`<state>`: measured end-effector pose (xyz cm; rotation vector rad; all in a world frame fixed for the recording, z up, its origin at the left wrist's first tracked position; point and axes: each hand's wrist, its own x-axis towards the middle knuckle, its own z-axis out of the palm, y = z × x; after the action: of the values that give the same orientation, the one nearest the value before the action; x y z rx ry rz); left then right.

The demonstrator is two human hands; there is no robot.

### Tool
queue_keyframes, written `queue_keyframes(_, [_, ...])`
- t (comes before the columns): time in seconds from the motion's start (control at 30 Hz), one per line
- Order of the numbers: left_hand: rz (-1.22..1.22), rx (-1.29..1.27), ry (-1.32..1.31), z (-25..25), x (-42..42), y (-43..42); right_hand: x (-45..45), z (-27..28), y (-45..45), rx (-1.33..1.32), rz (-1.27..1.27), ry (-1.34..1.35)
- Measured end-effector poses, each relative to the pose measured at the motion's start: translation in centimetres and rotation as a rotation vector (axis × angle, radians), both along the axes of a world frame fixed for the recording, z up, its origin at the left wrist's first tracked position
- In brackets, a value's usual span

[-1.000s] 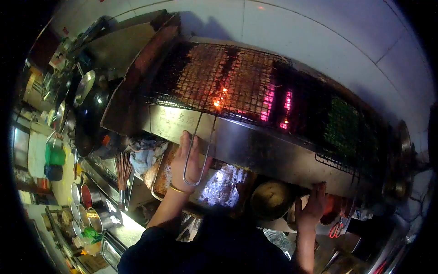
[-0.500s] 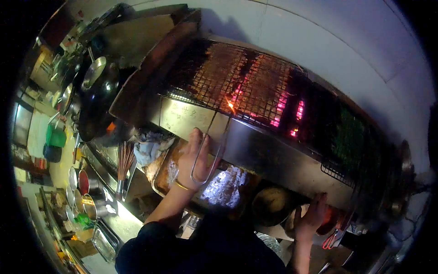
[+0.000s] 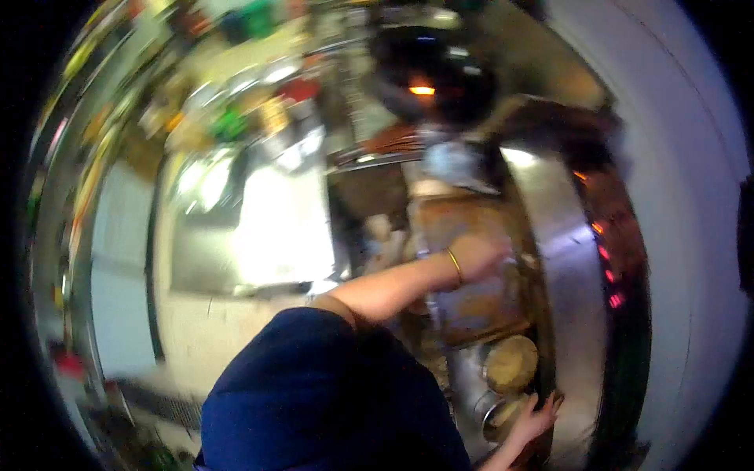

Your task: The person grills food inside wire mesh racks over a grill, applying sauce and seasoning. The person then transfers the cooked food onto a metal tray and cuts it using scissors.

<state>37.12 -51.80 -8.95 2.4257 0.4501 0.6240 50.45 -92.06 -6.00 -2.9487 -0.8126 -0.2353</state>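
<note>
My left hand (image 3: 481, 256), with a gold bracelet (image 3: 455, 267) at its wrist, reaches over a brown-stained tray (image 3: 467, 310) beside the grill. Motion smears its fingers, and whether they hold anything cannot be made out. My right hand (image 3: 534, 422) has its fingers apart at the near edge of the grill's metal front panel (image 3: 561, 314), next to the round containers. Beyond the panel runs the charcoal grill (image 3: 616, 235), with orange and pink glowing spots. Blur hides the detail of what lies on the grill.
A round container with pale contents (image 3: 510, 363) stands below the tray. A blue-grey cloth (image 3: 455, 166) and a bamboo brush (image 3: 393, 140) lie past its far end. A dark wok (image 3: 428, 67) is farther back. To the left is a shiny metal worktop (image 3: 283, 224).
My view has swung round to the left, so the grill now runs along the right side. My left hand has moved off the wire grill handle to above the tray. My right hand stays near the grill edge.
</note>
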Motion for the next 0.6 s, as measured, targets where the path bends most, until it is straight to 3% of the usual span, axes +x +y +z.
queue_keyframes(0.03, [0.034, -0.124, 0.204, 1.8, -3.2, -2.4, -0.8, -1.1, -0.3, 0.133, 0.059, 0.080])
queue_keyframes(0.1, [0.182, -0.244, 0.179, -0.9, -10.6, -5.1, -3.4, -2.9, -0.3, 0.391, 0.123, 0.264])
queue_keyframes(0.2, [0.514, -0.252, 0.285, -4.0, -25.5, -8.0, -9.1, -4.2, 2.0, 0.119, 0.256, 0.139])
queue_keyframes(0.23, [0.569, -0.326, 0.321, -4.6, -30.4, -8.9, -10.3, -3.7, 2.8, 0.182, 0.329, 0.179])
queue_keyframes(0.27, [0.789, -0.413, 0.257, -4.6, -35.2, -10.2, -11.7, -3.2, 3.7, 0.239, 0.401, 0.217])
queue_keyframes(0.3, [0.889, -0.449, 0.303, -2.0, -39.4, -10.7, -13.3, -2.6, 4.8, 0.290, 0.464, 0.256])
queue_keyframes(0.33, [0.883, -0.274, 0.212, -3.9, -44.2, -10.7, -15.7, -0.7, 6.9, 0.333, 0.492, 0.325])
queue_keyframes(0.4, [1.026, -0.387, 0.157, -3.7, -51.2, -9.6, -19.3, -1.4, 11.4, 0.366, 0.653, 0.406])
queue_keyframes(0.43, [1.185, -0.628, 0.194, -1.5, -53.2, -8.5, -21.6, -0.6, 13.3, 0.343, 0.731, 0.412])
queue_keyframes(0.47, [1.213, -0.379, -0.058, -6.5, -57.4, -6.7, -23.9, 0.1, 15.2, 0.322, 0.809, 0.420])
queue_keyframes(0.5, [1.278, -0.363, -0.213, -7.7, -60.7, -4.4, -26.1, 0.8, 17.2, 0.301, 0.888, 0.430])
queue_keyframes(0.57, [1.372, -0.501, -0.510, -5.4, -65.0, 0.8, -29.2, -0.7, 21.7, 0.267, 1.149, 0.469])
queue_keyframes(0.6, [1.437, -0.645, -0.687, -5.2, -66.5, 3.8, -31.2, -1.7, 23.5, 0.290, 1.128, 0.538])
